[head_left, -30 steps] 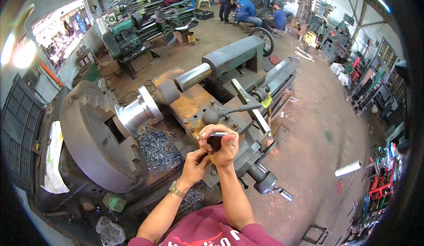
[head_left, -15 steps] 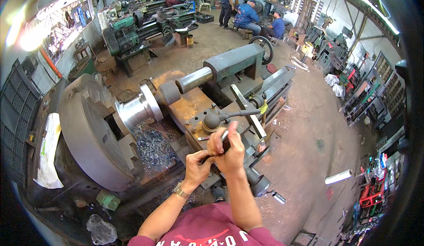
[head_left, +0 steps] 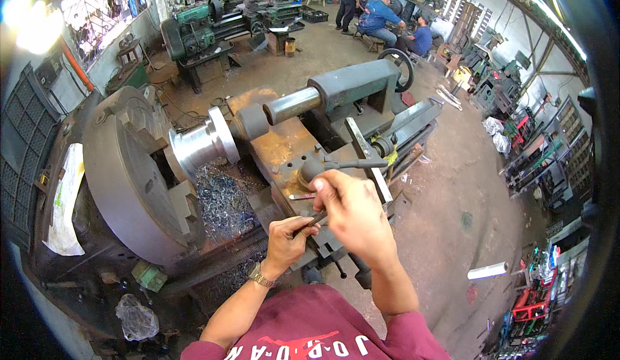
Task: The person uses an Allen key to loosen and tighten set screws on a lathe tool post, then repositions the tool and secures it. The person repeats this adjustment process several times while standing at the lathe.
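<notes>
My left hand (head_left: 289, 243), with a metal watch on its wrist, is closed around a short dark bar (head_left: 314, 222) that slants up toward the right. My right hand (head_left: 358, 214) is back side up, its fingers curled, just in front of the lathe's tool post (head_left: 312, 171). What those fingers hold, if anything, is hidden. A thin marker-like stick (head_left: 301, 196) lies on the tool slide beside my right fingertips. Left of the hands, a shiny flanged metal workpiece (head_left: 197, 148) sits between the large chuck (head_left: 139, 189) and the tailstock centre (head_left: 250, 122).
Curled metal chips (head_left: 225, 201) lie below the workpiece. The tool post's lever (head_left: 355, 164) and a long flat bar (head_left: 368, 159) stand close to my right hand. The tailstock (head_left: 352, 82) is beyond. Other people (head_left: 380, 21) and machines are at the back.
My right hand has come away from my left and turned back side up, moving to the right. My left hand still holds the bar. The whole view has shifted slightly.
</notes>
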`<state>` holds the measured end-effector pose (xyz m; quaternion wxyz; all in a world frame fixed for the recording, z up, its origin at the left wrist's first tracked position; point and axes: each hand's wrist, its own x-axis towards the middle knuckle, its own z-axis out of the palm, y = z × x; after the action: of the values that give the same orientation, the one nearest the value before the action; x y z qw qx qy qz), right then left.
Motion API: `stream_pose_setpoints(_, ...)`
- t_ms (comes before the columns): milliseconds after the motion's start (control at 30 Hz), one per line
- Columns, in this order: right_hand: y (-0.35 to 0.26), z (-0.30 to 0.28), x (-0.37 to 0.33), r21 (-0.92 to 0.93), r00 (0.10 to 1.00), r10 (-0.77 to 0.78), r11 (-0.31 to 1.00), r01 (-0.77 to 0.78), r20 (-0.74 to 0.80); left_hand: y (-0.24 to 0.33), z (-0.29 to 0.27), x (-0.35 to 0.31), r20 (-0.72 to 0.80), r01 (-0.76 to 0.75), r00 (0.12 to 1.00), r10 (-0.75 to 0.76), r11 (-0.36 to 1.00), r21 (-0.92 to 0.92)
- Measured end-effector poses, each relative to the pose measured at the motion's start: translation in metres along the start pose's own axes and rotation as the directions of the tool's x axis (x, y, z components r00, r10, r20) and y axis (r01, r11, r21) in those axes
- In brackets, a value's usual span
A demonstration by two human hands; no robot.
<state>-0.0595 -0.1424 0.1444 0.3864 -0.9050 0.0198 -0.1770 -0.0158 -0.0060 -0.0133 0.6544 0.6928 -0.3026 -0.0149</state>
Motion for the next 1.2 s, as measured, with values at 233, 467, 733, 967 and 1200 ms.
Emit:
stream_pose_setpoints(233,-0.012,0.069,0.005,-0.124,0.921,-0.007,0.991,-0.045,-0.39,0.0,0.019,-0.008,-0.237,-0.204,0.944,0.231,0.97,0.132)
stream_pose_setpoints(467,0.018,0.057,0.025,0.053,0.823,-0.551,0.826,0.561,-0.135,-0.027,0.002,-0.005,-0.049,-0.024,0.999,0.021,0.998,-0.05)
stream_pose_setpoints(733,0.017,0.044,0.042,0.558,0.763,-0.634,0.682,0.473,0.127,-0.005,-0.017,0.004,0.335,0.162,0.939,-0.079,0.959,-0.23)
stream_pose_setpoints(967,0.009,0.018,0.018,0.427,0.914,-0.405,0.824,0.371,-0.013,0.012,-0.034,0.026,0.329,0.063,0.944,0.003,0.98,-0.188)
stream_pose_setpoints(1200,0.015,0.029,0.014,0.318,0.968,-0.232,0.915,0.249,-0.091,0.026,-0.037,0.028,0.413,0.119,0.905,-0.101,0.993,-0.017)
